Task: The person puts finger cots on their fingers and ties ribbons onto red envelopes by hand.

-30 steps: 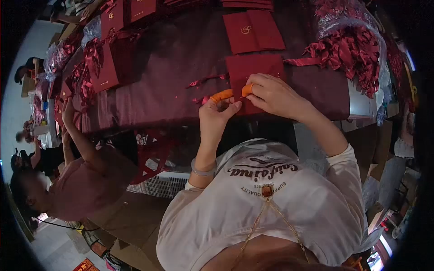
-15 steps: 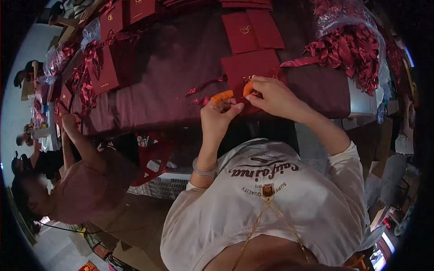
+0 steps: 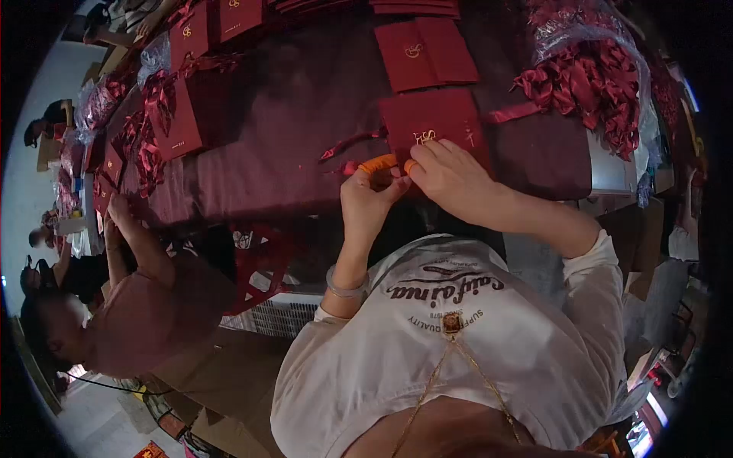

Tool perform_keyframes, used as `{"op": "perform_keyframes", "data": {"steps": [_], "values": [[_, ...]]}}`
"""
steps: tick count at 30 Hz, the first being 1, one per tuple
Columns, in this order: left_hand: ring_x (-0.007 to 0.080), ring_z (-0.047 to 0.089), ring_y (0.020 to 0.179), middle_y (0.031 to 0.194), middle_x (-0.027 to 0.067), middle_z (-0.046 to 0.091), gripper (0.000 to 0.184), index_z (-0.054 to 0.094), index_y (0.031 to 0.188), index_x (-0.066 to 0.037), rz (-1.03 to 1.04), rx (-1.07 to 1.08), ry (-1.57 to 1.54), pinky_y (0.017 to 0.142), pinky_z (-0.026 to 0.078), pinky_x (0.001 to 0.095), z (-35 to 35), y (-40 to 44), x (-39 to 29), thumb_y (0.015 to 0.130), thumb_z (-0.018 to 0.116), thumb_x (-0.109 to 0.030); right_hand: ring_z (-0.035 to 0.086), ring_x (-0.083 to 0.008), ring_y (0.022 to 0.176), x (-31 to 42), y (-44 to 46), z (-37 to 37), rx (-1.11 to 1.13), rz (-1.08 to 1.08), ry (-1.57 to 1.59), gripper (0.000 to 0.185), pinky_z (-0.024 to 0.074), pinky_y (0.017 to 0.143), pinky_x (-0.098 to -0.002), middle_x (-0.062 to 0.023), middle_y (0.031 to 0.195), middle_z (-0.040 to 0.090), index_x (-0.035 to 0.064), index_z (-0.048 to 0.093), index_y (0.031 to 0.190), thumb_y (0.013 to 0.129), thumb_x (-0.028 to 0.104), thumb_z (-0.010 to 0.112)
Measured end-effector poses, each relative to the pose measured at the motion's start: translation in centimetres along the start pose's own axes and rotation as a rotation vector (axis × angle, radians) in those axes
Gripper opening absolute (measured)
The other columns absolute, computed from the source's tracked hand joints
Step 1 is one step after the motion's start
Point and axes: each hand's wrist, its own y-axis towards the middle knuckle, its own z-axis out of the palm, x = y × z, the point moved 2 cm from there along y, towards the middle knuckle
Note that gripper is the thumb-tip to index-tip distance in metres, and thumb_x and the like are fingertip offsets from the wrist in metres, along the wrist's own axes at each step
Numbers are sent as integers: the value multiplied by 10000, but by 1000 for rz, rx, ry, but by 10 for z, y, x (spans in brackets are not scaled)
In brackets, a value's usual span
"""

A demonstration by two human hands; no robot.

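Note:
A flat red paper bag [image 3: 431, 114] with gold print lies in front of me at the table's near edge. My left hand [image 3: 368, 200] pinches at its lower left edge, an orange wrap round one finger. My right hand [image 3: 454, 182] bends over the bag's lower part beside the left, also with orange on a finger; its fingertips are close together. Dark red ribbon [image 3: 347, 146] sticks out to the left of the bag. Between the fingertips something small and reddish shows, probably ribbon, but the hands mostly hide it.
Another flat red bag [image 3: 427, 52] lies just beyond, with a stack [image 3: 416, 8] behind. A plastic-wrapped bundle of red ribbons [image 3: 584, 84] is at right. Ribboned red bags [image 3: 175, 122] stand at left, where a co-worker [image 3: 153, 305] sits.
My right hand has turned over and lowered, its fingers moving left towards my left hand. The bag has shifted slightly right, showing more of its print. The left hand stays nearly in place.

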Motion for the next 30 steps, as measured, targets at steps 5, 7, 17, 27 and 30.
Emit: {"op": "perform_keyframes", "data": {"steps": [5, 7, 17, 27, 30], "values": [[69, 567, 701, 781, 6, 602, 269, 617, 953, 28, 30, 14, -77, 660, 471, 205, 1, 3, 10, 706, 719, 4, 535, -276, 851, 1, 2, -1, -11, -84, -88, 134, 445, 746, -360, -132, 884, 517, 8, 550, 789, 691, 99, 549], [65, 564, 701, 786, 2, 601, 270, 617, 953, 28, 20, -14, -30, 656, 469, 202, 1, 1, 5, 705, 720, 5, 559, -302, 792, -12, 6, 1, 131, 78, 120, 120, 462, 718, -384, -148, 879, 527, 0, 561, 801, 726, 91, 548], [55, 559, 697, 777, 4, 605, 274, 623, 943, 27, 31, -9, -166, 647, 470, 196, 2, 3, 9, 694, 732, -7, 592, -316, 767, -16, -3, 7, 70, 395, 474, 124, 478, 673, -404, -151, 847, 568, -2, 572, 834, 787, 113, 573], [61, 557, 704, 793, 14, 614, 280, 620, 979, 37, 0, -1, -120, 657, 477, 200, 0, 3, 12, 714, 704, 15, 548, -256, 818, -6, 3, 3, -38, -274, -112, 145, 443, 752, -349, -123, 867, 511, 10, 550, 804, 709, 119, 539], [58, 552, 712, 799, 13, 609, 271, 619, 979, 38, 25, -1, -107, 660, 470, 196, -1, 1, 6, 722, 700, 17, 564, -295, 774, -19, 2, 11, 14, -13, 287, 146, 467, 727, -377, -134, 882, 536, -14, 564, 863, 738, 61, 578]]}}
